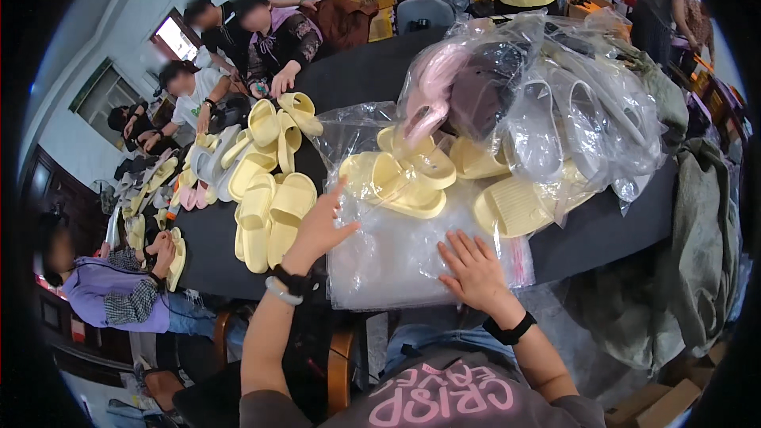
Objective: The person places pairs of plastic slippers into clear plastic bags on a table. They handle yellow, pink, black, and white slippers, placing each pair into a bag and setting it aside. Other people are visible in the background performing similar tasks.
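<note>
My right hand (pixel 477 273) lies flat, fingers stretched out, on a stack of clear plastic bags (pixel 380 269) at the table's near edge. Over the left side of that stack is my left hand (pixel 321 226), thumb and fingers apart. Its fingertips are close to a pair of yellow slippers (pixel 400 194) in clear plastic; whether they touch it I cannot tell. To the right of this pair, another yellow slipper (pixel 511 206) sits partly under plastic. Left of my left hand stand loose yellow slippers (pixel 255 218) in pairs.
Bagged grey slippers (pixel 533 123) and pink slippers (pixel 428 115) form a heap at the back right of the black table (pixel 341 71). Several people work along the left side, one holding a yellow slipper (pixel 176 260). A grey-green sack (pixel 701 246) hangs at the right edge.
</note>
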`<state>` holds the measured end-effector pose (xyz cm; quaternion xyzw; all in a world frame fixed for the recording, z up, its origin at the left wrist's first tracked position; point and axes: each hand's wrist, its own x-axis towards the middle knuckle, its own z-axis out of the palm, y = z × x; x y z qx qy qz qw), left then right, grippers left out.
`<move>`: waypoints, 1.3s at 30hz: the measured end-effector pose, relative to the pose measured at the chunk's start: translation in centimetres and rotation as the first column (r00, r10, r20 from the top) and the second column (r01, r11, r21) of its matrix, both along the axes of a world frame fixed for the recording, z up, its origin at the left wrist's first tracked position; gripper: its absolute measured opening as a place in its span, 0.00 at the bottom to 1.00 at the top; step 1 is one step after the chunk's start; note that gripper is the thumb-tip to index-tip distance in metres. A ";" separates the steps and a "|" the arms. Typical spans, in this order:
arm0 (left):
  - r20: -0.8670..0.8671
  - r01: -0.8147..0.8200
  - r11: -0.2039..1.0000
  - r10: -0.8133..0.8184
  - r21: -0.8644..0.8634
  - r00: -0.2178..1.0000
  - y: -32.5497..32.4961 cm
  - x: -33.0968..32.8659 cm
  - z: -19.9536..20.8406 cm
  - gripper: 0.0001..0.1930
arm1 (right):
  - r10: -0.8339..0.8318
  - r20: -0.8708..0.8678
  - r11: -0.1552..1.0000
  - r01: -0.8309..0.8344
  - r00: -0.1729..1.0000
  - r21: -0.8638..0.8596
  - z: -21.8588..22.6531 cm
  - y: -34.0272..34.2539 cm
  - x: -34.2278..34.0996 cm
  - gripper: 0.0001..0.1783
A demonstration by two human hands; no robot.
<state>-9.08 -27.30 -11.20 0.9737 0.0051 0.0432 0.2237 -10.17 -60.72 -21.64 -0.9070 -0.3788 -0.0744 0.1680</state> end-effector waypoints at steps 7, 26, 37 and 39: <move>0.233 -0.091 0.993 0.105 -0.071 0.967 -1.0 4.4 -3.8 0.19 | 0.006 -0.006 1.000 -0.006 1.000 0.024 -0.5 0.0 -0.1 0.34; 0.194 0.294 0.820 -0.226 -0.491 0.955 -15.6 -11.1 -1.6 0.10 | 0.485 -0.667 0.554 0.392 0.566 0.735 -0.8 -1.9 2.2 0.36; 0.102 0.230 0.693 -0.221 -0.683 0.970 -9.2 -18.4 1.9 0.14 | 0.723 -0.687 0.220 0.917 0.076 0.333 2.7 2.8 3.2 0.25; 0.337 0.251 0.828 -0.080 -0.502 0.938 -7.6 -19.4 2.4 0.27 | 0.745 -0.661 0.234 0.892 0.091 0.387 3.3 2.9 3.1 0.24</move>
